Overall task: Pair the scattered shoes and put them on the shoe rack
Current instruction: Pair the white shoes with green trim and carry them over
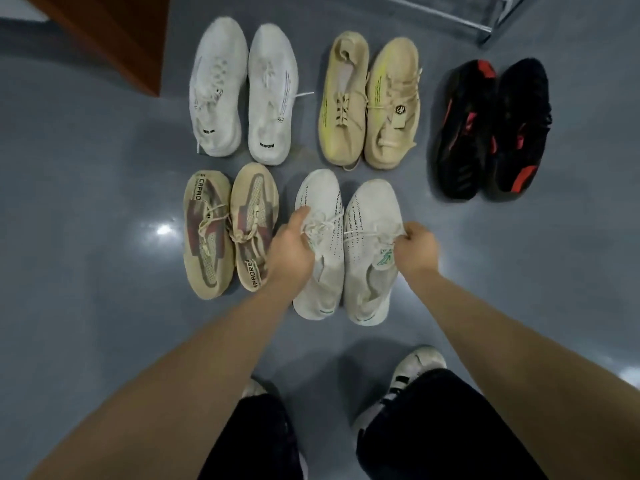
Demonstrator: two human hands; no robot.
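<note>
Worn sneakers (403, 382) at 6 o'clock | left hand (290, 249) pinching laces of left white shoe (320, 244) | right hand (417, 245) gripping laces of right white shoe (372, 251), pair dead center on floor (86, 202) | shoe rack (485, 15) corner at 1 o'clock

Knit cloth shoes (346, 244); glossy, seemingly smooth floor (86, 202).

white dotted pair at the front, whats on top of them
The left hand grips the left white dotted shoe at its laces; the right hand grips the right white dotted shoe likewise. The hands cover parts of the laces and openings.
</note>
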